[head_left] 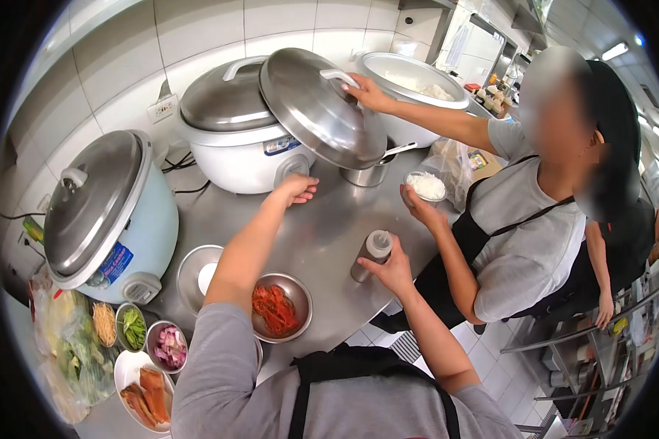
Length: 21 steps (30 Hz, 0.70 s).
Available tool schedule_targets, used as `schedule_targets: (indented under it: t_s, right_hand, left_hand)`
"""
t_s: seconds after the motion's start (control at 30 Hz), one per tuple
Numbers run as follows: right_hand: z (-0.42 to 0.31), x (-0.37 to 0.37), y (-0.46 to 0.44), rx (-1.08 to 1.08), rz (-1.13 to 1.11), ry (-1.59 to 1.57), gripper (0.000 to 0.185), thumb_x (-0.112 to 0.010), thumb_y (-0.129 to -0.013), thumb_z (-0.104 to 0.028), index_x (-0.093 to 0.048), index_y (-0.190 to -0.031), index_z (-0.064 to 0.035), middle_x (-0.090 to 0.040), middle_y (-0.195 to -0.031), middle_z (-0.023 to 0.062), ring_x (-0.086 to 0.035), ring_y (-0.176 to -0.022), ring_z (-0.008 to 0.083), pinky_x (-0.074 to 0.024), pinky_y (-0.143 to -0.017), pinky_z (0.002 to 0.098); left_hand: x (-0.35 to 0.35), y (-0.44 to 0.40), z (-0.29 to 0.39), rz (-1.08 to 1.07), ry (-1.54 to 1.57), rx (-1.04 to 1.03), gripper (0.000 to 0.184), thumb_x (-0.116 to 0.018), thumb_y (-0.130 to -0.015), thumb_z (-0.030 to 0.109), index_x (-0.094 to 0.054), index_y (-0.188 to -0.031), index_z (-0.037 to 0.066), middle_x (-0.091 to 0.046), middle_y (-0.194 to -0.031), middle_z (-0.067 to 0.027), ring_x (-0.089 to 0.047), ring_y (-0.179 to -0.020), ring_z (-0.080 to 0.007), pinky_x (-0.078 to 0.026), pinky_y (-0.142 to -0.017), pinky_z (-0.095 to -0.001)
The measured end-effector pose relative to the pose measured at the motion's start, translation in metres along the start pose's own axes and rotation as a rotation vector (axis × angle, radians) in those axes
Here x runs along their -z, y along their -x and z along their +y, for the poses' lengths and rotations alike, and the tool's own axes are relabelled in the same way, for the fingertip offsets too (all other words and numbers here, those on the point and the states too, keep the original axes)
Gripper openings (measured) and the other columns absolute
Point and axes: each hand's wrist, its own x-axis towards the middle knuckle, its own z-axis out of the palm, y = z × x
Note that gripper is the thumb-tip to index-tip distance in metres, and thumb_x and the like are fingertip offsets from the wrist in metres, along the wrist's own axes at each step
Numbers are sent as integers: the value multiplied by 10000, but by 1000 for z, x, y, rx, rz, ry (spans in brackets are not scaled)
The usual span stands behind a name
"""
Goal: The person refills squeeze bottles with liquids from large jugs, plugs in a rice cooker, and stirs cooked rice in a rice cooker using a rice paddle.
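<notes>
Bottle (372, 250): your right hand (395, 269) grips it; seemingly a handling step; next likely wants steadiness;
Middle cooker (227, 159): your left hand (297, 190) near, curled; holding anything, cannot tell

A commercial-looking kitchen around me, big rice cookers (227, 162) along a steel counter (333, 227), white tiled wall (198, 29), aproned co-worker (531, 256) alongside

Between the bottle (374, 252) in my right hand (394, 269) and my left hand (296, 189) lies bare counter (318, 238) to pass across. Straight ahead of my left hand the white cooker (223, 161) blocks, and the tilted lid (307, 110) in a co-worker's hand (370, 94) limits height. The pot (366, 174) stands ahead on the right, the blue cooker (161, 223) on the left.
</notes>
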Motion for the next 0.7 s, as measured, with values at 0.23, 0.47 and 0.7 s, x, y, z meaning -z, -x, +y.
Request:
schedule_targets:
  t_s: [0.23, 0.47, 0.7]
  right_hand:
    - [43, -22, 3, -12, -3, -196, 693, -793, -611, -249, -420, -1162, -57, -592, -1032, 121, -590, -942, 238, -465, -792, 339]
    - [37, -37, -28, 50, -73, -337, 693, -769, -642, -227, -407, -1201, -37, -579, -1074, 138, -575, -979, 236, -443, -831, 327]
    - [44, -51, -77, 99, -72, -311, 671, -751, -654, -226, -407, -1195, -28, -569, -1084, 147, -558, -1003, 253, -438, -844, 333]
  left_hand:
    - [25, 24, 22, -37, -348, -66, 266, -608, -804, 303, -579, -985, 110, -578, -868, 23, -528, -656, -69, -432, -574, -225]
    - [41, 48, 20, -155, -587, -173, 381, -610, -801, 303, -554, -1103, 78, -586, -912, -9, -547, -712, -107, -435, -603, -244]
    - [72, 78, 25, -56, -557, -213, 398, -635, -775, 278, -567, -1072, 22, -599, -902, -49, -553, -698, -116, -446, -619, -253]
